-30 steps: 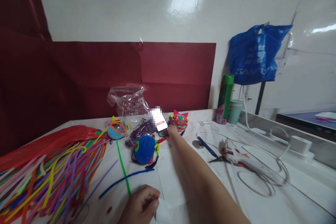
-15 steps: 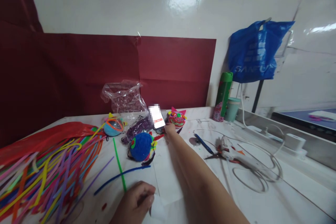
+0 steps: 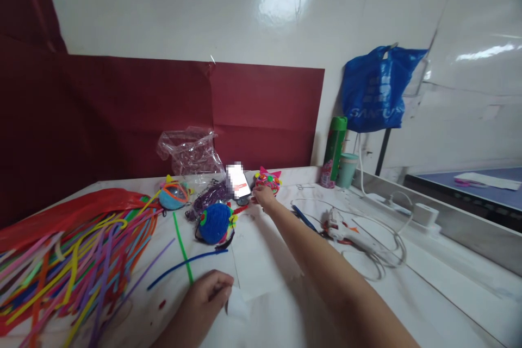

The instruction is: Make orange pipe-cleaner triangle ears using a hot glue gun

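My left hand (image 3: 209, 294) is near the front of the table, thumb and fingers pinched on a small piece of white paper (image 3: 238, 305). My right hand (image 3: 263, 196) reaches to the back, at the near left side of a pink decorated ball (image 3: 272, 180) with pointed ears. Its fingertips are small and partly hidden, so I cannot tell whether they grip anything. Just left of it a phone (image 3: 240, 187) with a lit screen leans upright. A ball wrapped in blue yarn (image 3: 216, 223) lies between my hands, and a light blue ball (image 3: 171, 197) sits farther left.
Many coloured pipe cleaners (image 3: 93, 261) spill from a red wrapper at left. A green pipe cleaner (image 3: 181, 244) crosses a dark blue one (image 3: 179, 268). At right lie a glue gun (image 3: 346, 234) with its cable and a blue pen (image 3: 305, 217). Behind stand a green can (image 3: 336, 144) and cup (image 3: 347, 169).
The view has turned slightly right, so most things sit farther left. My right hand has shifted a little, from beside the phone toward the pink ball. My left hand keeps its pinch.
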### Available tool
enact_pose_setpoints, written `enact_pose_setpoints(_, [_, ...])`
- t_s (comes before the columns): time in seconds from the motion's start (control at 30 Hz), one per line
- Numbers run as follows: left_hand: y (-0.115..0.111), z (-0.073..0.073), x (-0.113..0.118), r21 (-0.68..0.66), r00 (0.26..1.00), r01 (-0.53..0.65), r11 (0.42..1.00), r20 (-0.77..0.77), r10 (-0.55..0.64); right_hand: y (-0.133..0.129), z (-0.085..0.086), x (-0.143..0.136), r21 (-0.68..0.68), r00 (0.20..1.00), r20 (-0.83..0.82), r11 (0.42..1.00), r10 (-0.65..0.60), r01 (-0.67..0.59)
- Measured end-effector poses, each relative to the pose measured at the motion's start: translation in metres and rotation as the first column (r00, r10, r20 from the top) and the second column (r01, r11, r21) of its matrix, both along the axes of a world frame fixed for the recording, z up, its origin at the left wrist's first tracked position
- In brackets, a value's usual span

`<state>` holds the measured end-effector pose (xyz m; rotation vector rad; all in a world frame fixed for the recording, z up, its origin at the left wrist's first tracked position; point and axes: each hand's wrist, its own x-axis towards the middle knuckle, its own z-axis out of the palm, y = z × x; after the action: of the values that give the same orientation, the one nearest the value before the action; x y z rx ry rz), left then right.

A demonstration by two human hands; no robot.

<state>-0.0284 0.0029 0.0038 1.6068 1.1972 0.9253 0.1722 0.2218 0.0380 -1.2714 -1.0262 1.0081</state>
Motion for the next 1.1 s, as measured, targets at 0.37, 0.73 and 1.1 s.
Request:
enact_pose_setpoints(0.37, [-0.003, -0.004, 0.001, 0.085, 0.989, -0.098, 0.992, 0.118, 0.088, -0.146, -0.008, 0.015, 0.028, 0.963, 0.154, 0.973, 0.223, -0.229])
enact_pose_setpoints(0.73, [-0.005, 0.000, -0.007, 0.230, 0.987, -0.150, 0.962, -0.026, 0.160, -0.199, -0.028, 0.005, -0.061, 0.927, 0.194, 0.947, 0.320, -0.314])
enact_pose_setpoints(1.1, [-0.039, 0.018, 0.016, 0.201, 0.996, 0.031, 0.979, -0.085, -0.014, -0.250, -0.031, -0.017, 0.070, 0.762, 0.472, 0.843, 0.443, -0.533])
